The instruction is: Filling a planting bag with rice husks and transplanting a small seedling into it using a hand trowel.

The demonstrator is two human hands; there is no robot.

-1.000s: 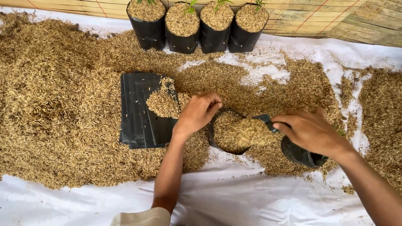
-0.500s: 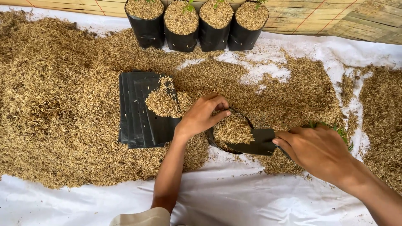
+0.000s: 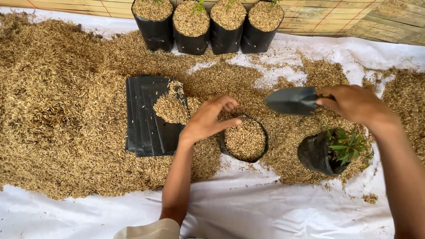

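My left hand (image 3: 211,118) rests on the far left rim of a black grow bag (image 3: 244,140) that is filled with rice husk; the fingers curl over the rim. My right hand (image 3: 354,104) holds a black trowel (image 3: 292,100) by its handle, blade pointing left, raised above the husk behind the bag. Just below my right hand, a small black bag with a green seedling (image 3: 333,151) lies tilted on the husk.
Loose rice husk (image 3: 57,115) covers a white sheet (image 3: 274,208). A stack of flat black bags (image 3: 144,116) with a husk heap on it lies left of my left hand. Several filled bags (image 3: 208,25) stand along the back by a bamboo wall.
My right hand lifted the trowel off the grow bag and moved it up and to the right, emptied. The seedling bag it covered is now exposed. My left hand stays on the rim.
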